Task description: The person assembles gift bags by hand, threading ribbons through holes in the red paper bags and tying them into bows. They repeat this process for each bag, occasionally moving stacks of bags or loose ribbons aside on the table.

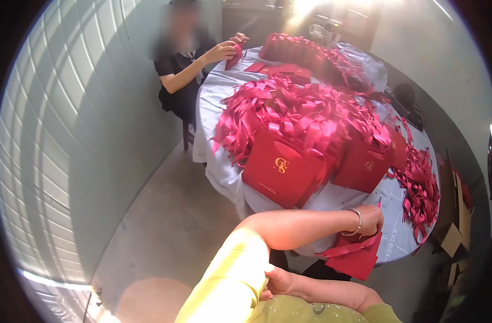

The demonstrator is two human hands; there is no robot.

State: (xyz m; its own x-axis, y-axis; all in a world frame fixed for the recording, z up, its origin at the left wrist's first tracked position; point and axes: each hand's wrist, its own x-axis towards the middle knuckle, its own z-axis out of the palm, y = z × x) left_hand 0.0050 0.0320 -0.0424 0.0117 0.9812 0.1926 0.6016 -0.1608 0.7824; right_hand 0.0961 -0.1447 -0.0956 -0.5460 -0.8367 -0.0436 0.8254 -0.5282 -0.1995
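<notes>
My left hand, with a silver bangle at the wrist, reaches across to the right and is closed on a red paper gift bag by its top. A red ribbon lies across this bag, which hangs at the table's near edge. Crossed beneath that arm, my right hand grips the yellow sleeve of my left arm; some of its fingers are hidden. Just beyond my left hand, red gift bags with gold lettering stand in a row, pink-red ribbons heaped over their tops.
A round table with a white cloth carries the bags. More ribbons hang along its right side. Across the table a person holds a small red item. Clear plastic lies at the back; cardboard boxes stand at right.
</notes>
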